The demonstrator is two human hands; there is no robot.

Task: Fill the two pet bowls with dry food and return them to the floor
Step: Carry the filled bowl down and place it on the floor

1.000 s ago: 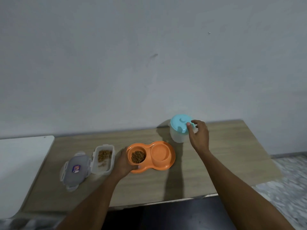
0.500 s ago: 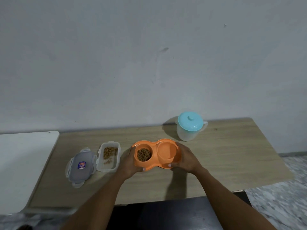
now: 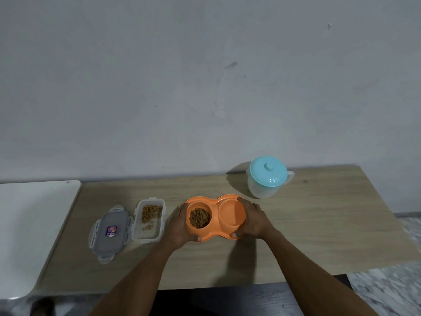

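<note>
Double pet bowl (image 3: 214, 200), orange: held at both ends. Left grip (image 3: 180, 226) curls round the end holding dry food (image 3: 199, 217); right grip (image 3: 254, 221) round the bare end.
Counter (image 3: 319, 224): pale wood, against a grey wall (image 3: 205, 76).
Left of bowl: open food container (image 3: 148, 236), with its lid (image 3: 111, 231) beside it.
Behind right: lidded jug (image 3: 266, 179), apart.
Bare wood lies between bowl and near edge; floor (image 3: 387, 288) at right.

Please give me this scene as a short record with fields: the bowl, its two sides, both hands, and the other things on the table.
Bowl: orange double bowl, held at both ends
Left compartment: holds dry food
Right compartment: no dry food seen
Left hand: grips left end
Right hand: grips right end
Food container: open, some food inside, lid beside it
Jug: lidded, behind bowl
Surface: wooden table
</note>
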